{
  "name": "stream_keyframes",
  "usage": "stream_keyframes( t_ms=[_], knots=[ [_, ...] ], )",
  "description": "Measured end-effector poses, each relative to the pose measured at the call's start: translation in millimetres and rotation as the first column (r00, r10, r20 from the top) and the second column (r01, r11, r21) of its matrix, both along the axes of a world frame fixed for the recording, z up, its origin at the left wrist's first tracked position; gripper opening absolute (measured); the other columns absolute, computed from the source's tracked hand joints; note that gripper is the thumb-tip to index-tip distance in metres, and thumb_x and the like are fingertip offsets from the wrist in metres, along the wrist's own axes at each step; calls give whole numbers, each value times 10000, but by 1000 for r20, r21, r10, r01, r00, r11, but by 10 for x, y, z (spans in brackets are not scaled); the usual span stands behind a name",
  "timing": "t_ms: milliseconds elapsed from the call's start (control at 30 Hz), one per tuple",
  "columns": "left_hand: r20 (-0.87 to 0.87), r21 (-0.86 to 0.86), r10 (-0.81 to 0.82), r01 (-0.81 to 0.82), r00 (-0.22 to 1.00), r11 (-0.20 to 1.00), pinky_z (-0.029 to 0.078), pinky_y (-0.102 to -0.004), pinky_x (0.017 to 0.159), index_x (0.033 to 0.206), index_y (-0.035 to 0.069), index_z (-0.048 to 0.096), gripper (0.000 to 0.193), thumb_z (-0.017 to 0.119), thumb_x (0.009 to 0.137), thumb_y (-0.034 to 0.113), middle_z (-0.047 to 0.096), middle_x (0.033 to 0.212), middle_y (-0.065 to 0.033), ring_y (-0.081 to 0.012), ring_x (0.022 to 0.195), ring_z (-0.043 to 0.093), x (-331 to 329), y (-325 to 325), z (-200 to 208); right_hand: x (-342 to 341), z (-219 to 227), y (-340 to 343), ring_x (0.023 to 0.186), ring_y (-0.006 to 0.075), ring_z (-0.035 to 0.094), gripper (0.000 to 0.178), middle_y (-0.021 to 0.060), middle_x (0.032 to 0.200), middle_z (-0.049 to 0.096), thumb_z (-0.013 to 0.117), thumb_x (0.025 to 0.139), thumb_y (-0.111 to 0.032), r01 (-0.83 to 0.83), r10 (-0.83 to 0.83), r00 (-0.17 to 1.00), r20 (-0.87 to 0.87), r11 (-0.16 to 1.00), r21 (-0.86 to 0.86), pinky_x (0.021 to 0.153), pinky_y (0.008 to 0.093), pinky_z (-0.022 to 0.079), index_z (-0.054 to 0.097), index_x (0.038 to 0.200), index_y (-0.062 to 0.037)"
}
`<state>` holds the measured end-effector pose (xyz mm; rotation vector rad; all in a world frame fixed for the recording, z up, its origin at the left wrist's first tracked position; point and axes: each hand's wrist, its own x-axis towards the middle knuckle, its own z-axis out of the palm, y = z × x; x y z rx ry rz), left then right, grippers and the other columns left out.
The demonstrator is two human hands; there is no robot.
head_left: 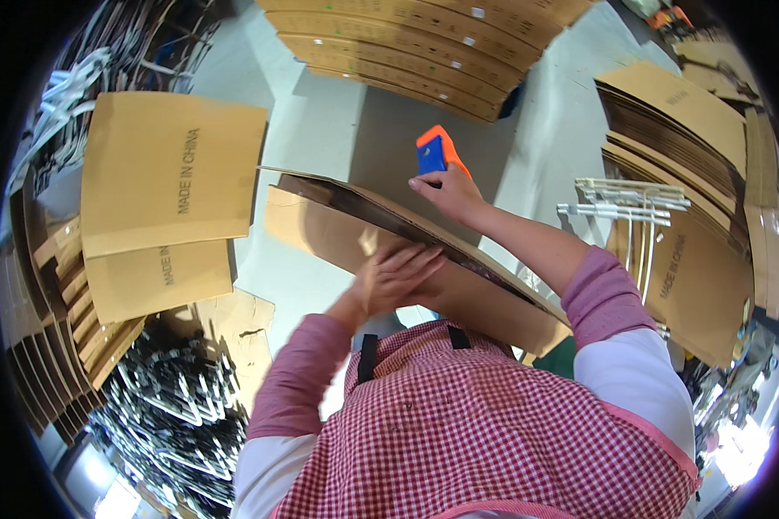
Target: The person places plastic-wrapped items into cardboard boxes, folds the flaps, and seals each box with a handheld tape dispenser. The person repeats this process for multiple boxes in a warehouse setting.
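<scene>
A long, narrow cardboard carton (320, 227) stands in front of my body, slanting from upper left to lower right. Along its top runs a dark gap between the flaps. My left hand (398, 275) lies on the near side of the carton, fingers stretched out together and pointing right. Beyond the far edge, my right hand (448, 189) is closed round an orange and blue tape dispenser (433, 154), held up over the floor. Its grip is mostly hidden by my fingers.
Flat cartons are stacked at left (138, 173), and closed cartons (407, 52) lie in rows ahead. On the right are more flattened cartons (710, 285) with white metal tubes (627, 208) beside them. A heap of dark and white metal frames (173, 415) lies at lower left.
</scene>
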<state>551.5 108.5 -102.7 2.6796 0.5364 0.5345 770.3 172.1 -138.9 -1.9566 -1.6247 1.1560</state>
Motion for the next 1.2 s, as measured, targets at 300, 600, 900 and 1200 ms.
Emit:
stream_keyframes(
  t_ms=[300, 600, 900, 1200],
  knots=[
    [-536, 130, 290, -262, 793, 956, 315, -546, 1154, 1540, 167, 348, 761, 600, 823, 139, 331, 1586, -39, -232, 1438, 364, -741, 690, -22, -752, -138, 763, 1083, 325, 593, 555, 210, 1208, 544, 607, 887, -629, 50, -47, 959, -281, 999, 4, 959, 375, 465, 779, 1050, -127],
    [-465, 80, 255, -246, 848, 966, 392, -491, 1091, 1187, 119, 694, 420, 671, 769, 155, 614, 1289, -74, -253, 1258, 542, -777, 737, -183, -1012, 28, 453, 1033, 389, 584, 442, 225, 1108, 545, 602, 930, -472, -36, 1, 988, 153, 973, 228, 894, 446, 495, 716, 1193, -136],
    [62, -93, 201, -195, 978, 976, 560, -368, 702, 721, 96, 657, 126, 726, 800, 26, 717, 880, -67, -219, 804, 696, -933, 663, 315, -1349, -78, 91, 829, 350, 581, 140, 188, 939, 564, 594, 862, -160, 40, -77, 996, 51, 857, 514, 730, 488, 472, 657, 950, -72],
    [-449, 96, 386, -385, 806, 918, 299, -530, 1115, 1224, 51, 626, 436, 504, 992, 400, 624, 1274, -144, -345, 1274, 510, -615, 996, -325, -698, 282, -252, 992, 314, 535, 232, 125, 1016, 546, 613, 912, -239, 174, -252, 967, 38, 764, 621, 843, 430, 439, 686, 1054, -71]
  ],
)
